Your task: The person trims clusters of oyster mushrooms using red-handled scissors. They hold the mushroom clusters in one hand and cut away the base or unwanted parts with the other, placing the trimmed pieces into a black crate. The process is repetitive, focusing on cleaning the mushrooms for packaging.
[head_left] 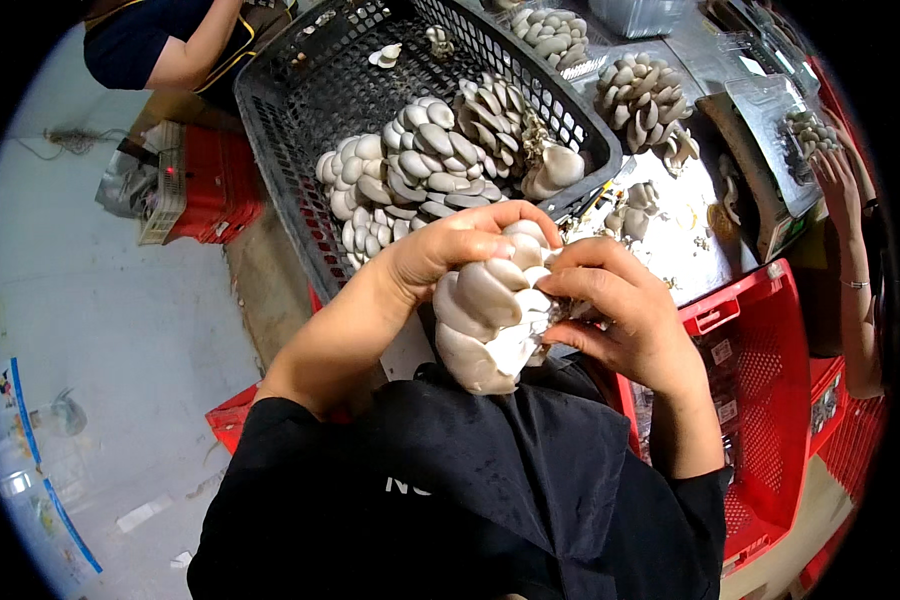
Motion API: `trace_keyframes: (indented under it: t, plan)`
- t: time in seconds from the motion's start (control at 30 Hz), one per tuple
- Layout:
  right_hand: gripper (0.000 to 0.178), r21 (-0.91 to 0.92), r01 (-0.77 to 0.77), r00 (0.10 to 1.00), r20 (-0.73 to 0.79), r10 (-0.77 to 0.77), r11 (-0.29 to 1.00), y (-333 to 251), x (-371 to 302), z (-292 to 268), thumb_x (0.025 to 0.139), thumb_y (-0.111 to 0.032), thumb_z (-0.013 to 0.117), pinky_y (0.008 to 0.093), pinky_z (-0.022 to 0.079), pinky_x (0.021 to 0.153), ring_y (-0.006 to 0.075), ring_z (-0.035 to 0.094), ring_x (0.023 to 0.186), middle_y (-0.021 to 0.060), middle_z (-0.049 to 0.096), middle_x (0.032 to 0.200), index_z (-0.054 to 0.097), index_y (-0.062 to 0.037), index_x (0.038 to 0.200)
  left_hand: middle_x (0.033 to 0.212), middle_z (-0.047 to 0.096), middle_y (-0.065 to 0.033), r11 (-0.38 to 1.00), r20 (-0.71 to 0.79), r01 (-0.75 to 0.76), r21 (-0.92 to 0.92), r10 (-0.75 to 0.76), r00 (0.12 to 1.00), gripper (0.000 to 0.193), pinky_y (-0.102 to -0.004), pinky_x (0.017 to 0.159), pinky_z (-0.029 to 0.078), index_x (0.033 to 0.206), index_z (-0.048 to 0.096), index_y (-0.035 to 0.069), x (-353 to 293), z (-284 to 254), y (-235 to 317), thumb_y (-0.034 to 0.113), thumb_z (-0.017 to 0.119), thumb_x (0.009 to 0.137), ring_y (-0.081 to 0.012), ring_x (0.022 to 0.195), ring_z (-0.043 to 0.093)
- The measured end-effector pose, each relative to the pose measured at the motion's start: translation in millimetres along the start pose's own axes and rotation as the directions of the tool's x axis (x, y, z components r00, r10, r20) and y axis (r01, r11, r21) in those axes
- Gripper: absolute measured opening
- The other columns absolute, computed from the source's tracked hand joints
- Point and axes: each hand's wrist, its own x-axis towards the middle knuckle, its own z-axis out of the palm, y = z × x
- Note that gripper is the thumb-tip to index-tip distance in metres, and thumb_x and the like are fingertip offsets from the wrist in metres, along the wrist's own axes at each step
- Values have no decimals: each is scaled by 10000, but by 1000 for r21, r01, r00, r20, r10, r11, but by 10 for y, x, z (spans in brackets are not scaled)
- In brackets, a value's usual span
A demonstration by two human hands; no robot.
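Observation:
A large cluster of grey-white oyster mushrooms (pixel 490 315) is held up close in front of my chest. My left hand (pixel 450 250) wraps over its top and left side. My right hand (pixel 615 310) grips its right side, fingers pressed into the stem end. Just beyond them stands a dark plastic crate (pixel 300 110) with more mushroom clusters (pixel 420 165) piled at its near right end.
Mushroom clusters (pixel 642 98) and scraps lie on the wet table (pixel 685 215) to the right. Red crates (pixel 770 370) stand at my right, another red crate (pixel 210 180) at left. Another person's arm (pixel 850 230) reaches in at right; a second person (pixel 170 45) sits at top left.

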Motion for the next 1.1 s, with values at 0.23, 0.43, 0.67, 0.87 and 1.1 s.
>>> trace_keyframes:
  t: [0.23, 0.43, 0.67, 0.87, 1.1]
  plan:
    - [292, 64, 76, 996, 48, -79, 995, 183, 24, -94, 687, -172, 792, 315, 484, 708, 229, 588, 825, 64, 563, 903, 635, -59, 906, 990, 622, -106, 997, -188, 68, 33, -61, 980, 603, -287, 831, 521, 1148, 510, 3, -14, 306, 72, 383, 651, 701, -183, 905, 636]
    - [320, 65, 77, 996, -40, -74, 995, 183, -13, -12, 686, -183, 797, 322, 486, 699, 229, 586, 794, 56, 566, 872, 641, -66, 940, 949, 629, -101, 998, -171, 49, 29, -43, 984, 563, -268, 806, 523, 1127, 524, 12, 27, 239, 51, 368, 642, 707, -175, 861, 639]
    - [375, -8, 79, 997, 17, -79, 997, 267, -19, -81, 644, -265, 824, 318, 475, 659, 222, 597, 767, 63, 594, 831, 635, -51, 887, 986, 622, -97, 978, 46, 162, -132, -157, 987, 429, -294, 774, 550, 1154, 522, 72, 84, 39, -1, 325, 587, 814, -194, 870, 654]
    - [314, 43, 95, 995, -26, -94, 995, 316, 9, -63, 649, -189, 817, 316, 460, 605, 226, 581, 689, 53, 574, 755, 593, -46, 816, 961, 640, -111, 991, -385, 57, -123, -101, 917, 346, -320, 683, 579, 1172, 516, 86, -148, 663, 49, 331, 479, 929, -184, 791, 668]
    - [296, -24, 140, 984, -110, -142, 990, 392, -50, 81, 653, -191, 821, 304, 457, 586, 214, 581, 665, 38, 584, 737, 592, -58, 784, 1073, 628, -146, 973, -150, 90, -214, -124, 981, 365, -365, 742, 573, 1155, 514, 79, 20, 88, -67, 349, 490, 910, -249, 878, 663]
